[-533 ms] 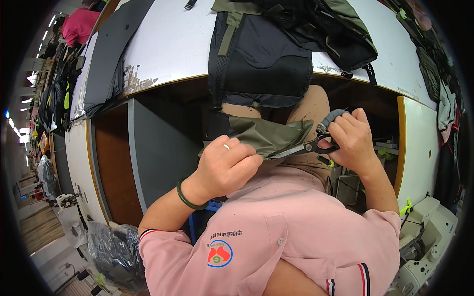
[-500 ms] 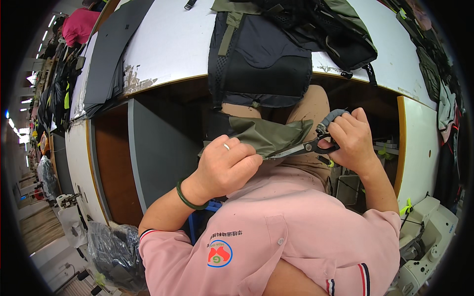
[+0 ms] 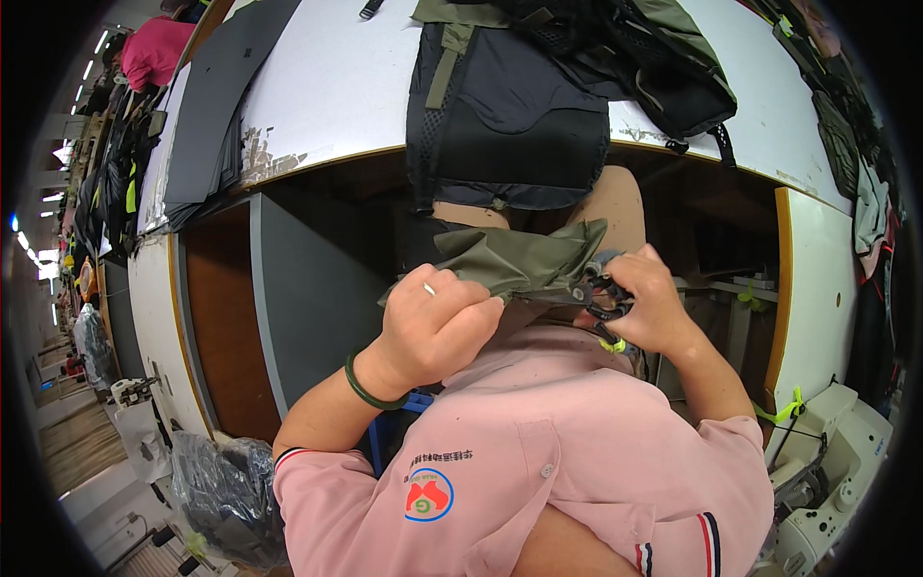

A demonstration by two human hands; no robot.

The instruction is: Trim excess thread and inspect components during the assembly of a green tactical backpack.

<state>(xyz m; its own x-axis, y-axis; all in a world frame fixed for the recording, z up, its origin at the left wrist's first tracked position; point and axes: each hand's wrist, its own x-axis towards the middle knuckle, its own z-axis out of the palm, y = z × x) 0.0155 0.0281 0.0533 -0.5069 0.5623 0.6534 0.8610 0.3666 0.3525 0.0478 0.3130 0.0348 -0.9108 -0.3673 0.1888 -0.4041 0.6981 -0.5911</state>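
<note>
My left hand (image 3: 437, 322), with a ring and a dark green bangle, is closed on the edge of an olive-green fabric piece (image 3: 519, 260) above my lap. Black-handled scissors (image 3: 581, 294) are in my right hand (image 3: 654, 300), fingers through and round the wrapped handles. Their blades point left toward my left fist and lie against the lower edge of the fabric. The blade tips are hard to make out against the cloth. Beyond the lap, a black and olive backpack (image 3: 510, 106) hangs over the near edge of the white table.
The white table (image 3: 327, 77) has a chipped edge and dark grey sheets (image 3: 216, 106) at its left. Grey and white panels stand beneath it. A white sewing machine (image 3: 832, 471) is at lower right; a plastic-wrapped bundle (image 3: 226, 490) is at lower left. A person in pink (image 3: 159, 48) is far left.
My right hand and the scissors have moved left and slightly down, and the handles have come closer together. The fabric has bunched a little; my left hand has barely moved.
</note>
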